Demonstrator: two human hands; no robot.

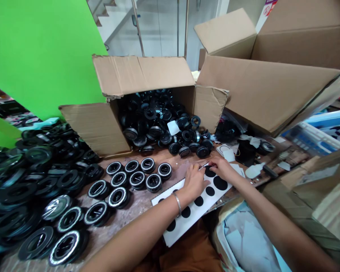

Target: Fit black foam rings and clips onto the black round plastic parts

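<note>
A white sheet of round black stickers (195,209) lies at the front edge of the wooden table (136,206). My left hand (193,182) rests flat on the sheet, fingers stretched out, with a metal bangle on the wrist. My right hand (219,167) is at the sheet's far end, its fingertips pinched at the edge of a black sticker (209,172). Black round speaker parts (136,175) with silver rims stand in rows just left of my hands.
A cardboard box (121,113) on its side spills black parts (158,121) onto the table. A big heap of black rings (25,177) fills the left. Larger open cartons (260,87) stand at the right. White backing scraps (253,170) lie near a carton of waste paper (243,238).
</note>
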